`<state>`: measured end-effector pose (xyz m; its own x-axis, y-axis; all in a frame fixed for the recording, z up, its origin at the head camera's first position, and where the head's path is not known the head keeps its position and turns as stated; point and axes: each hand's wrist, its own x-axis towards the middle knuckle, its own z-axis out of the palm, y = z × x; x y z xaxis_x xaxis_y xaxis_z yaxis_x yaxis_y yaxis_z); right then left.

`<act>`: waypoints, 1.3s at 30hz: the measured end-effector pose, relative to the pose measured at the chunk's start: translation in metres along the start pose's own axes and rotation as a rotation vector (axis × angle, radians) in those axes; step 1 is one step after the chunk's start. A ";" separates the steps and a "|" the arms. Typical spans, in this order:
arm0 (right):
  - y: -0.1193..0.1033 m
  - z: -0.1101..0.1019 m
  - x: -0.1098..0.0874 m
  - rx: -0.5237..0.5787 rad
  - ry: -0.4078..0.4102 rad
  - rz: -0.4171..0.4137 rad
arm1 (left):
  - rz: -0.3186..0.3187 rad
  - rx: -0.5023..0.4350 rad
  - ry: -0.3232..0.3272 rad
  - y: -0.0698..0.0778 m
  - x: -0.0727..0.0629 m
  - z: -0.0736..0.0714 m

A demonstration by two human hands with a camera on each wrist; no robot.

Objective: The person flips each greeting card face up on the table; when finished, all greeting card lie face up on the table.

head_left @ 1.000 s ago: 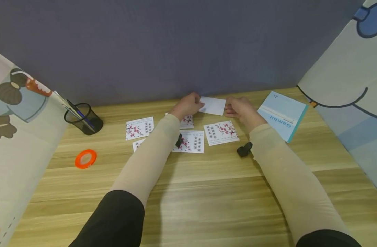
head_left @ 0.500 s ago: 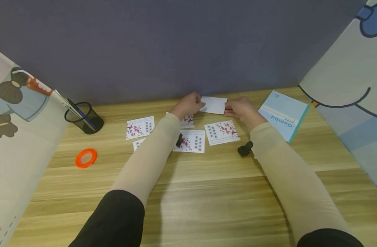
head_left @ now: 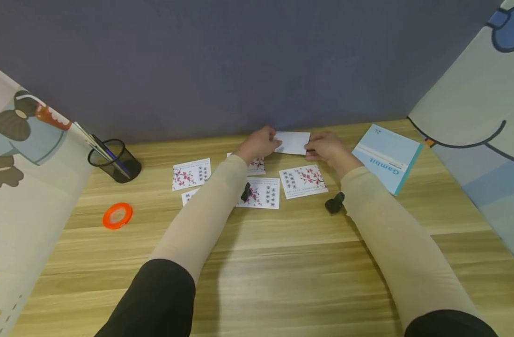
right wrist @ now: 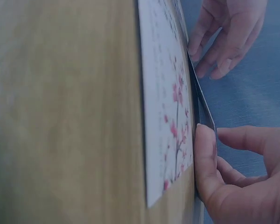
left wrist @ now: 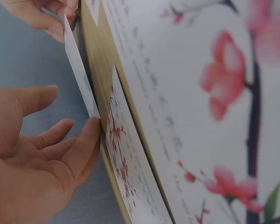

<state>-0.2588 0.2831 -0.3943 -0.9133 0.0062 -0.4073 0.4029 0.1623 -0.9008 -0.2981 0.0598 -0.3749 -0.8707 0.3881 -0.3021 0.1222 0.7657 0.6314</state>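
Note:
At the back of the table a small white card [head_left: 292,142] stretches between the two hands, plain side showing in the head view. My right hand [head_left: 326,149] pinches its right end between thumb and fingers, as the right wrist view shows. At the other end my left hand [left wrist: 46,149] touches the card's edge with a fingertip, its thumb held apart. Several cards printed with pink blossoms and dark characters lie nearby: one printed card [head_left: 303,181] in front of the right hand, another [head_left: 265,193] beside the left forearm. The left arm partly hides some of them.
A blue booklet [head_left: 385,157] lies right of the right hand. At the left stand a black mesh pen cup [head_left: 128,168] with pens and, nearer, an orange tape roll [head_left: 106,218]. A grey partition [head_left: 257,65] rises directly behind the card.
The right end of the white card has shifted very slightly, and the right fingers have closed in on it. The left hand stays almost where it was.

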 end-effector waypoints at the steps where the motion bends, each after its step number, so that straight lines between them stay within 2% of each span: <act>1: 0.000 0.000 0.000 -0.001 -0.001 -0.001 | 0.001 0.002 0.001 0.001 0.000 0.001; 11: 0.001 -0.001 0.001 0.004 -0.015 -0.005 | 0.020 0.015 0.003 0.005 0.000 0.003; 16: 0.004 -0.002 0.002 0.062 -0.063 -0.001 | 0.017 0.023 0.051 0.002 0.002 0.005; 22: 0.008 -0.006 0.001 0.084 -0.080 -0.002 | 0.022 0.036 0.095 -0.001 0.003 0.007; 29: 0.010 -0.005 -0.002 0.126 -0.082 -0.008 | 0.053 0.052 0.093 -0.003 0.001 0.007; 39: 0.010 -0.005 -0.003 0.106 -0.089 -0.017 | 0.060 0.064 0.093 -0.004 -0.001 0.006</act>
<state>-0.2527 0.2894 -0.4011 -0.9129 -0.0838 -0.3996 0.3961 0.0561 -0.9165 -0.2949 0.0588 -0.3814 -0.9008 0.3877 -0.1956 0.2034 0.7746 0.5988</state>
